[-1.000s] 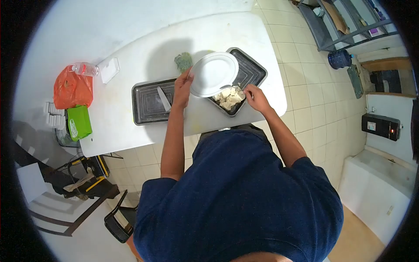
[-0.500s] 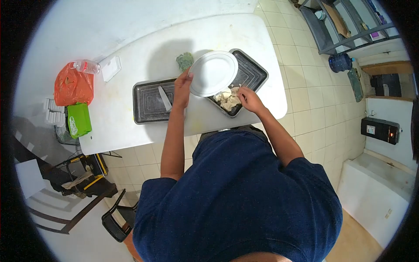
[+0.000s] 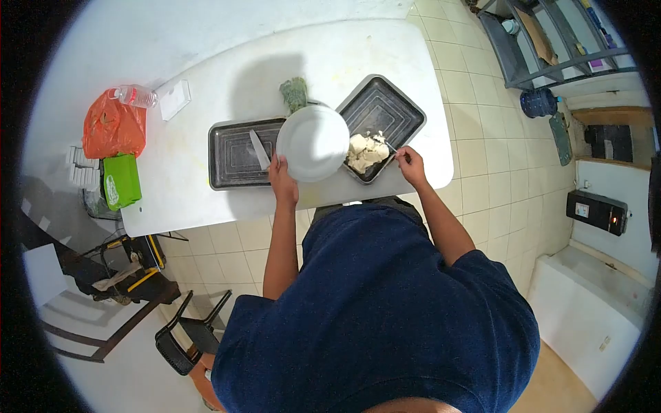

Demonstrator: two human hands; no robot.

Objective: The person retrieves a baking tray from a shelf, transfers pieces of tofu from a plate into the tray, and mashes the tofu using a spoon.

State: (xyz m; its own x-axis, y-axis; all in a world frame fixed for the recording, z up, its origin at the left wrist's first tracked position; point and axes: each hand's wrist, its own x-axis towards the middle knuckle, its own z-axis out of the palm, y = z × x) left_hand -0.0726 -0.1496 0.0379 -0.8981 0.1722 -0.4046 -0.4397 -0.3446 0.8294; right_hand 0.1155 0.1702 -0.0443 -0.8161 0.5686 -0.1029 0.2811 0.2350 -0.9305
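Note:
My left hand grips the lower left edge of a white plate, which is held above the table between two dark trays. My right hand is closed on the handle of a thin metal utensil, whose tip reaches the pale, lumpy food. That food lies in the near end of the right tray. In the left tray rests a knife with a pale blade. Behind the plate is a green leafy bunch.
On the white table are an orange bag, a clear bottle, a green packet and a white box at the left. A black chair stands at the lower left, with part of another person beside it.
The plate and my left hand have moved nearer to my body, away from the right tray. My right hand has shifted right and slightly nearer, and the utensil now shows more clearly.

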